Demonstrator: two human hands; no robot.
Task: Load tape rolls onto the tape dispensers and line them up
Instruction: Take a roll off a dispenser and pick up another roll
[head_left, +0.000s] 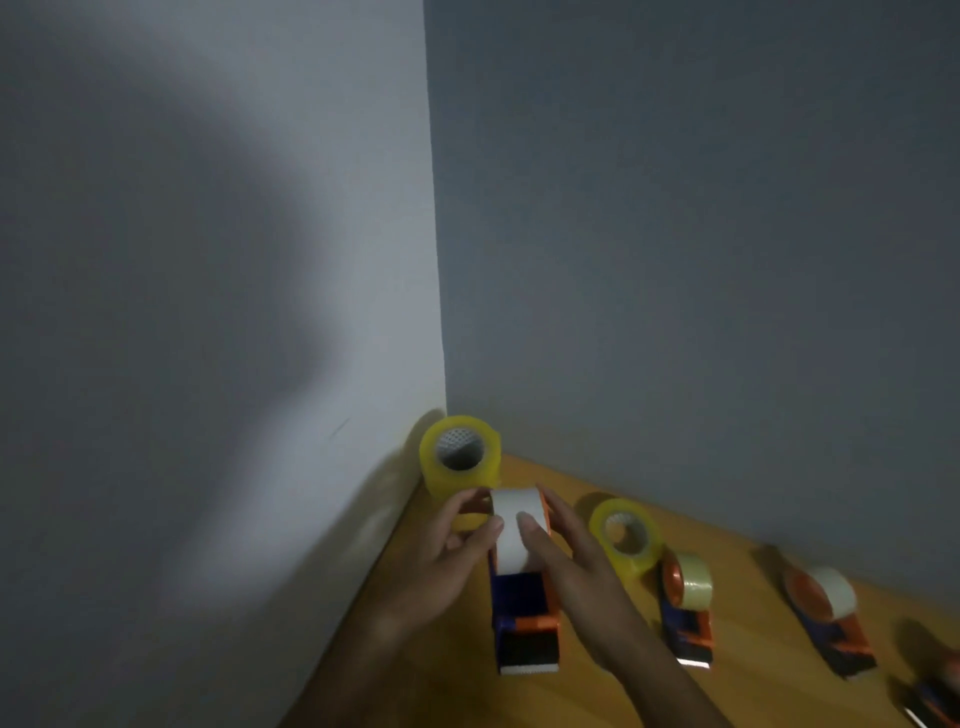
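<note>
A blue and orange tape dispenser (525, 629) lies on the wooden table (613, 691) with a white tape roll (511, 525) on its hub. My left hand (447, 556) holds the roll's left side, thumb on its face. My right hand (566, 561) holds its right side, thumb on top. Two loaded dispensers (687, 618) (831, 623) lie in a row to the right, and part of another (935, 696) shows at the frame's edge. A loose yellowish roll (626, 535) stands behind them. A larger yellow roll (460, 452) sits in the corner, perhaps stacked on another.
Two grey walls meet in a corner just behind the yellow rolls. The left wall runs along the table's left edge, close to my left hand. Bare wood shows in front of the dispensers.
</note>
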